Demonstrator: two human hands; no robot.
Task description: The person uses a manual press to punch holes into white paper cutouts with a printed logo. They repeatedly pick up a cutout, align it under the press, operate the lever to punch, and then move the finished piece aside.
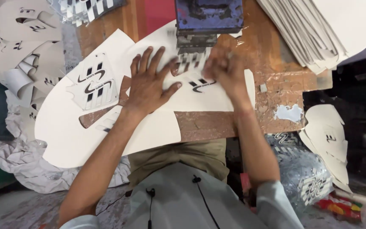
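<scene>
A large white die-cut sheet (64,135) with black printed stripes and swooshes lies on a worn brown table (208,125). My left hand (149,82) presses flat on the sheet, fingers spread. My right hand (227,72) is blurred, its fingers bunched on the sheet's far edge beside a black printed mark (202,85); I cannot tell what it pinches. Just beyond both hands stands a dark blue metal block (208,15) with a stack of small printed pieces (195,40) under it.
A thick stack of white sheets (318,29) lies at the far right. Punched white scraps (18,46) pile up at the left. More cut white pieces (329,135) and a clear bag of printed pieces (306,178) sit at the lower right.
</scene>
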